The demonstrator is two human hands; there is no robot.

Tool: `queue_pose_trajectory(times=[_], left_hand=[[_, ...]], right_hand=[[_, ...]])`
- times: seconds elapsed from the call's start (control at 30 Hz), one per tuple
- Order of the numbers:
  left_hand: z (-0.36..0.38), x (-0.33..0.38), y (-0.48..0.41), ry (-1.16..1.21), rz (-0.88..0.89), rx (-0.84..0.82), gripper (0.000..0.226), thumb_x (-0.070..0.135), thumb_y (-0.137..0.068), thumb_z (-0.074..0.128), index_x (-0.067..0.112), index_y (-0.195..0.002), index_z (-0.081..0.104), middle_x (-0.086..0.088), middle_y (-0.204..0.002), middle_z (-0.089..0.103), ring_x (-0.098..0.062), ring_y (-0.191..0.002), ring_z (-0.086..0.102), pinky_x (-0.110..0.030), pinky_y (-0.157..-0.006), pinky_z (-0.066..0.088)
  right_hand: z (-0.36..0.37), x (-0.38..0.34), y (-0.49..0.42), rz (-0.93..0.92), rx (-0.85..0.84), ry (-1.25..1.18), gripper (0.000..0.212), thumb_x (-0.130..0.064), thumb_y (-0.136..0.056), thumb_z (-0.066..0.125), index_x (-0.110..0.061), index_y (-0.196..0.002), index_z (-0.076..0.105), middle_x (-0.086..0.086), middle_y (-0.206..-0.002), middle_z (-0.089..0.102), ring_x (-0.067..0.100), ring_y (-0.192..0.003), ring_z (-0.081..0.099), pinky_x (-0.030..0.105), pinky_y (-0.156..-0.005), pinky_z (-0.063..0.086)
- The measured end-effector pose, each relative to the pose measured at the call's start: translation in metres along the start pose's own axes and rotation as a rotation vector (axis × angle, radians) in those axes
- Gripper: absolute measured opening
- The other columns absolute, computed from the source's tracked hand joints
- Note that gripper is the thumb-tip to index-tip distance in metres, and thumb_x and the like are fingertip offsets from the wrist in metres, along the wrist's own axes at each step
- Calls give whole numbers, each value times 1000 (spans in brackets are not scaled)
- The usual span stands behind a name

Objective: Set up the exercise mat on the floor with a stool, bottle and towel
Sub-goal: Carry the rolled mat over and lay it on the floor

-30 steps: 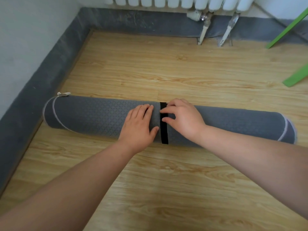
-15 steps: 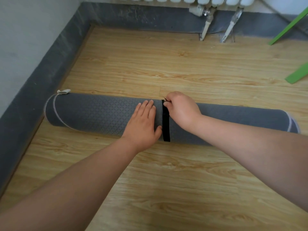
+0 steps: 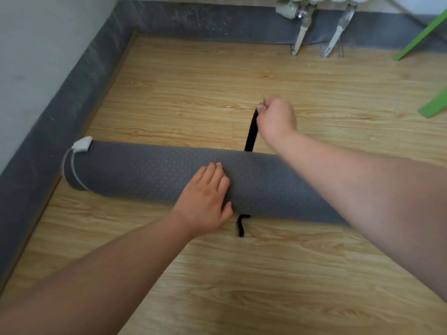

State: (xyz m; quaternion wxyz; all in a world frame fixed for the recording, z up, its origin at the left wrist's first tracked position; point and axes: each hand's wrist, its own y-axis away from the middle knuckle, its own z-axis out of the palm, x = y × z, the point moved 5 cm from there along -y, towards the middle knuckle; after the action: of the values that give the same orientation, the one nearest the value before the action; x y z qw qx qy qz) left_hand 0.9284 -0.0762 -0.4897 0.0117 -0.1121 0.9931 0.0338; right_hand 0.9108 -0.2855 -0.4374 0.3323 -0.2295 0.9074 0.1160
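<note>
Rolled grey mat (image 3: 150,175), one: lying on the wood floor (image 3: 242,286) near its far left corner, long axis running left to right, left end just short of the dark skirting, right end hidden behind the right forearm. Black strap (image 3: 251,131), one: undone, passing under the roll, far part pulled taut away from the roll across the floor, near tail (image 3: 240,226) lying loose at the roll's near edge. Right hand (image 3: 277,119), one: beyond the roll, grip closed to a pinch on the strap's far end; nearer hand to the strap. Left hand (image 3: 205,199), one: grip open, palm flat, fingers spread on top of the roll just left of the strap line, holding nothing, pressing down. White cord with clip (image 3: 82,144), one, around the roll's left end. Judged next: strap to draw out crosswise to the long axis, away from the body. Stool, bottle, towel: none in view.
</note>
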Motion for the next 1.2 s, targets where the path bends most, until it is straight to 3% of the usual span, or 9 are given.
queue_pose_trajectory(times=[0.13,0.33,0.47,0.57,0.67,0.83,0.93,1.07,1.2], left_hand=[[2,1,18,-4,121,104,38,33,-84,44,4,-100,62,-16,-108,61,-33,-103,56,-42,-95,40],[-17,-5,-10,123,-72,207,34,38,-88,41,12,-104,56,-4,-96,52,-22,-88,49,-35,-79,41],[-20,-7,-30,158,-98,191,56,55,-87,37,15,-123,51,-4,-120,52,-23,-111,48,-36,-97,35],[-8,-10,-40,322,-171,-19,89,77,-79,30,18,-145,30,-5,-152,29,-23,-141,23,-39,-117,13],[4,-13,-45,271,-130,-237,123,94,-57,34,19,-152,11,-6,-158,16,-22,-146,10,-42,-119,4],[10,-15,-40,64,12,-366,144,80,-43,68,24,-148,-14,-7,-158,6,-30,-145,3,-55,-115,0],[3,-9,-33,-7,37,-234,130,73,-48,70,20,-148,7,-8,-146,31,-29,-134,29,-53,-113,19],[-4,-4,-25,7,53,-96,104,65,-52,72,19,-136,32,-1,-126,50,-24,-115,48,-42,-103,34],[-8,0,-18,0,72,-21,88,57,-60,73,18,-132,39,0,-122,56,-23,-110,54,-40,-98,38]], right_hand=[[-1,19,-12,156,-150,-211,18,-12,-96,47,-9,-81,56,14,-91,59,34,-96,63,44,-87,53],[20,33,12,217,-355,-268,22,-6,-98,42,-12,-79,50,18,-96,57,31,-84,59,43,-73,55],[33,39,17,159,-439,-133,10,-9,-99,42,-8,-93,51,15,-94,52,27,-87,51,40,-76,50],[39,34,17,-18,-494,158,6,-14,-97,49,-9,-98,52,13,-97,54,24,-89,51,26,-66,39],[50,35,18,-70,-576,393,28,-26,-91,62,-2,-106,60,14,-104,63,29,-97,59,26,-68,39],[53,36,18,-74,-670,686,57,-55,-90,54,0,-100,64,8,-82,56,26,-82,53,29,-70,37],[46,37,19,12,-766,739,56,-59,-88,53,-5,-99,61,4,-81,54,26,-75,56,30,-68,40],[45,48,16,132,-842,683,27,-33,-80,64,-10,-70,55,7,-60,49,23,-49,45,26,-52,39],[50,52,16,183,-693,555,29,-23,-78,74,-6,-66,52,7,-59,50,22,-47,47,21,-45,37]])
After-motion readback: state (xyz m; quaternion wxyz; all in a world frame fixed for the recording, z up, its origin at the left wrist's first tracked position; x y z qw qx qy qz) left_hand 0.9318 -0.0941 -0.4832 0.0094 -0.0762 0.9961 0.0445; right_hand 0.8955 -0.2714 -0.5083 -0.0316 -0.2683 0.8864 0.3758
